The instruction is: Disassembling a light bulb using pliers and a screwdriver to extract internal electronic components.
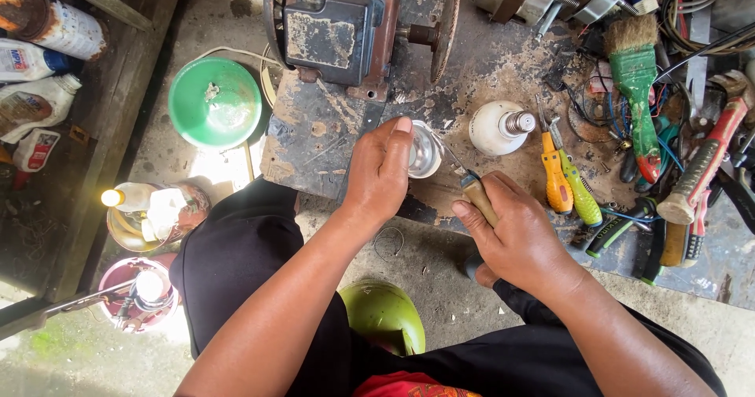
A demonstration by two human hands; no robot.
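my left hand [380,169] sits on the near edge of the bench [503,66], fingers curled round the left side of a small shiny metal cup [425,151], thumb up along its rim, so it is closed on the cup and steadying it. the cup rests on the bench just ahead of both hands, mouth facing up toward me as far as i can tell. right of it, my right hand [515,236] is wrapped round the wooden handle of a thin tool [472,186]. the tool's long axis runs from my right palm up and to the left, its thin shaft [454,161] pointing at the cup's right edge; whether the tip touches the rim i cannot tell. so the cup lies between the hands, touching the left one, with the tool tip coming in from the right. farther right lie a white bulb [497,127], lying with its screw base to the right, and two screwdrivers [568,183].
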